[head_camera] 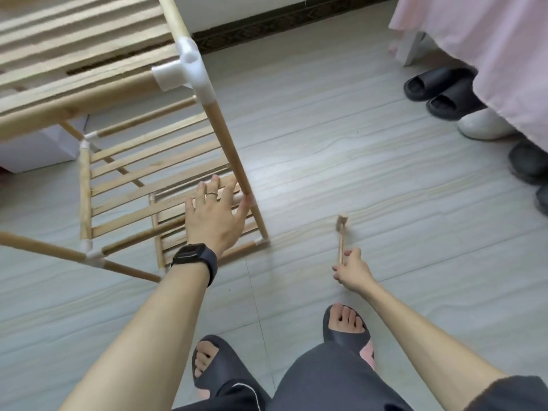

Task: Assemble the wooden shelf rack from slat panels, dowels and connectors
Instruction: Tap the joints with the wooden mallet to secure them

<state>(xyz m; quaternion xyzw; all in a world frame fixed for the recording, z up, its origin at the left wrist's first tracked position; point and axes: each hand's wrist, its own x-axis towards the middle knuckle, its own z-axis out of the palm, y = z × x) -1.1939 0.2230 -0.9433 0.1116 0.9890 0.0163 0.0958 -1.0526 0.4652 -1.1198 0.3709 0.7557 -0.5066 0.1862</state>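
Pale wood and white plastic make up the shelf rack [124,81], which stands on the floor in the left half of my view, with three slatted tiers one under another. I judge it light for its bulk but not very stiff. The dowels only push into the connectors, so lifting by a slat or by one corner would likely twist the frame or pull a joint loose. The thin slats look like the weakest part. I would take hold on a round upright close to a joint, such as the front upright dowel [226,137] just below the top corner connector [189,69]. Bare wood there should give a dry, sure grip, and the smooth plastic a poorer one.

The left hand [212,218] is spread with straight fingers over the lowest slat panel [166,241] and holds nothing. Its thumb tip lies at that front upright, touching it or just beside it; I cannot tell which. The right hand [351,269], well apart to the right, is curled round the handle of a small wooden mallet [341,232], whose head points away from me above the tiles. The mallet looks light, fit for tapping joints home rather than for hard blows on plastic.

Further out lie the grey tile floor [355,161], black slippers [439,90] at the far right beside a hanging pink cloth [489,40], and a white box [35,152] at the left behind the rack.
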